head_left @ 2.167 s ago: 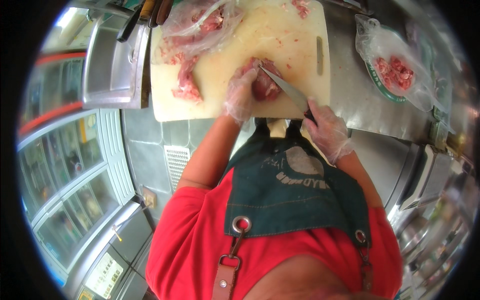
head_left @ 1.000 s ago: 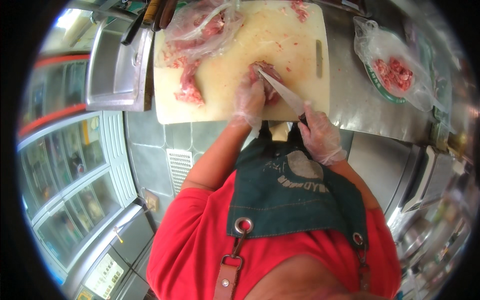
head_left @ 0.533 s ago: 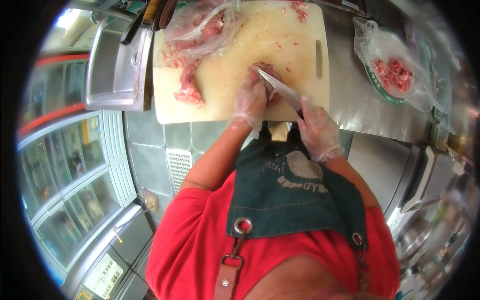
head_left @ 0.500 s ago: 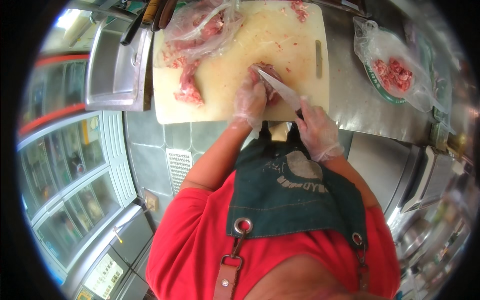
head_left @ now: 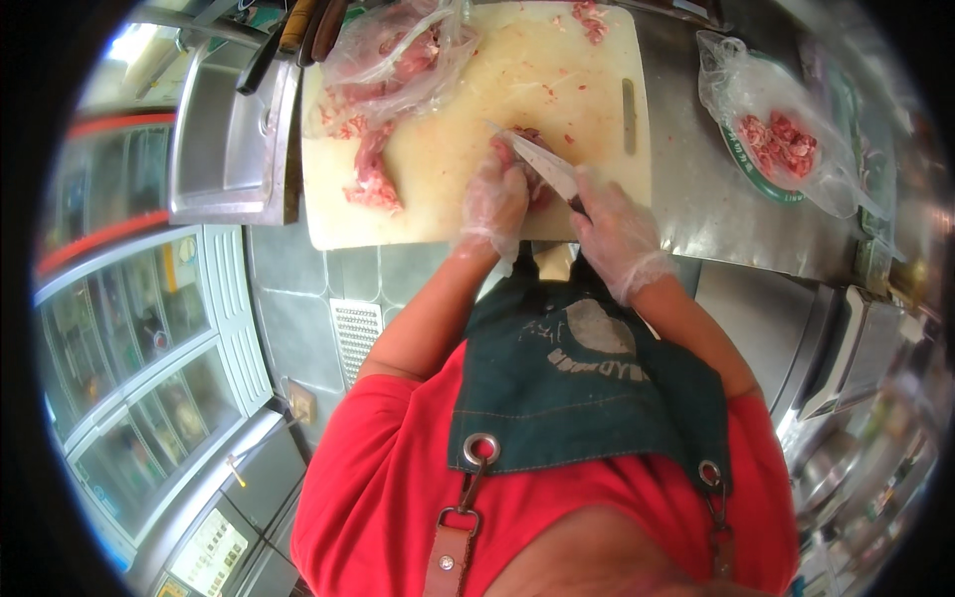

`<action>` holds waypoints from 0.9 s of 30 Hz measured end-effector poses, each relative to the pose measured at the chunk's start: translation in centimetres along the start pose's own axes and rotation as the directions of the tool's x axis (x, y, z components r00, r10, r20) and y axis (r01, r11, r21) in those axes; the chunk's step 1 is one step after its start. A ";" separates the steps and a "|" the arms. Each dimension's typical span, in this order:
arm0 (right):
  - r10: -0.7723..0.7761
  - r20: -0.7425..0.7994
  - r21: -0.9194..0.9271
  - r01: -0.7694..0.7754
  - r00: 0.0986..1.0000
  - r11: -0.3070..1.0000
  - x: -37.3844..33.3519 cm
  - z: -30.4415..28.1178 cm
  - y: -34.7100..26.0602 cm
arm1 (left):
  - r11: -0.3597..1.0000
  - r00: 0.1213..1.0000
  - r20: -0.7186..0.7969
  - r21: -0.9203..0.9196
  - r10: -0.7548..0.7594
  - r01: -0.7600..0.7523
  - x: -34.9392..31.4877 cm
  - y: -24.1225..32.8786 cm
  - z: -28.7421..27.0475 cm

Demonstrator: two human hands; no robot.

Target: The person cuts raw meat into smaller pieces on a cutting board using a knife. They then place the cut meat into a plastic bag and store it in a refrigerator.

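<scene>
A piece of red meat point(head_left: 537, 189) lies near the front edge of the cream cutting board point(head_left: 438, 219), partly hidden by my hands and the blade. My left hand point(head_left: 497, 194), in a clear plastic glove, is closed on the meat's left side. In my gloved right hand point(head_left: 617, 234) is the dark handle of a knife point(head_left: 545, 164). Its blade slants up and left across the meat, and the tip reaches past my left fingers. Farther left on the board lies a strip of meat point(head_left: 374, 174), below a clear plastic bag point(head_left: 398, 65) with more meat.
A green-rimmed plate point(head_left: 761, 184) with a plastic bag and meat pieces point(head_left: 781, 144) stands on the steel counter point(head_left: 696, 189) at right. Several knife handles point(head_left: 298, 30) show at the upper left, beside a steel sink point(head_left: 234, 119). Meat scraps point(head_left: 590, 20) lie at the board's far edge.
My right hand and the knife have moved left and slightly up, so the blade tip now extends beyond my left fingers. My left hand stays on the meat.
</scene>
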State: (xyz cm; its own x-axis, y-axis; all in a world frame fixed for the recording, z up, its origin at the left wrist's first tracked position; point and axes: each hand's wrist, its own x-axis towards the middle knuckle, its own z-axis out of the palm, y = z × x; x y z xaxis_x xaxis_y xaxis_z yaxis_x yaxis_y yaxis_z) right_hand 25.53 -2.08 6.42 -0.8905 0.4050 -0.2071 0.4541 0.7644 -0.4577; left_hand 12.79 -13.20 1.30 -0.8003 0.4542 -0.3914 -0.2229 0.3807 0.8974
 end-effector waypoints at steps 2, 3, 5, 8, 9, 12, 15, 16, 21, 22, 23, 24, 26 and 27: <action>-0.039 0.050 0.108 0.033 0.998 0.994 1.3 -0.3 0.0 | 0.992 0.999 -0.028 0.121 0.029 -0.026 0.2 -1.0 -0.2; -0.058 0.072 0.162 0.046 0.996 0.986 2.0 -0.4 0.1 | 0.993 0.999 -0.035 0.116 0.017 -0.013 0.1 -0.8 -0.1; -0.086 0.085 0.217 0.065 0.993 0.974 3.0 -0.2 0.4 | 0.994 0.999 -0.051 0.108 -0.009 0.014 -0.1 -0.3 -0.1; -0.115 0.082 0.268 0.089 0.990 0.959 3.8 0.0 0.3 | 0.991 0.992 0.020 -0.034 -0.128 0.128 1.5 -2.2 -0.9; -0.123 0.078 0.279 0.097 0.989 0.955 4.0 0.1 0.4 | 0.994 0.995 0.041 -0.049 -0.093 0.095 1.8 -2.6 -1.2; -0.063 0.135 0.318 0.017 0.989 0.948 4.7 0.5 0.5 | 1.000 0.996 0.089 -0.001 0.000 0.000 2.4 -2.8 -2.3; -0.059 0.165 0.377 -0.008 0.985 0.926 5.7 1.1 0.7 | 0.964 0.993 0.102 0.251 0.062 -0.086 2.3 -1.2 -2.8; -0.034 0.165 0.379 -0.031 0.986 0.925 6.1 1.3 0.8 | 0.931 0.991 0.101 0.346 0.082 -0.113 1.9 0.0 -2.8; 0.039 0.077 0.421 -0.068 0.996 0.905 6.3 1.1 1.6 | 0.813 0.995 0.004 0.575 0.104 -0.087 1.2 0.3 -3.4; 0.061 0.093 0.423 -0.095 0.994 0.901 6.0 1.0 2.1 | 0.775 0.994 0.002 0.626 0.108 -0.086 1.0 0.5 -4.0; 0.083 0.109 0.425 -0.122 0.991 0.897 5.4 0.9 2.8 | 0.733 0.994 0.000 0.675 0.113 -0.084 1.0 0.6 -4.7; 0.098 0.130 0.428 -0.145 0.987 0.892 4.7 0.8 3.3 | 0.723 0.992 -0.011 0.685 0.129 -0.086 1.2 -0.3 -5.8; 0.104 0.201 0.517 -0.196 0.974 0.833 3.5 0.6 4.3 | 0.682 0.980 -0.074 0.728 0.185 -0.074 1.8 -2.2 -7.7; 0.101 0.240 0.558 -0.222 0.966 0.799 2.9 0.6 4.5 | 0.649 0.967 -0.130 0.760 0.221 -0.046 1.8 -2.4 -8.5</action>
State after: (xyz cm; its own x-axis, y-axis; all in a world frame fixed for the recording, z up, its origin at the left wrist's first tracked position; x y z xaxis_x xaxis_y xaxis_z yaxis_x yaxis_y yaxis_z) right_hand 24.97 2.20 3.26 -0.8205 0.3481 -0.4534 0.5457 0.2408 -0.8026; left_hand 7.14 -20.14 0.12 -0.8951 0.4184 -0.1537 0.3152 0.8380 0.4455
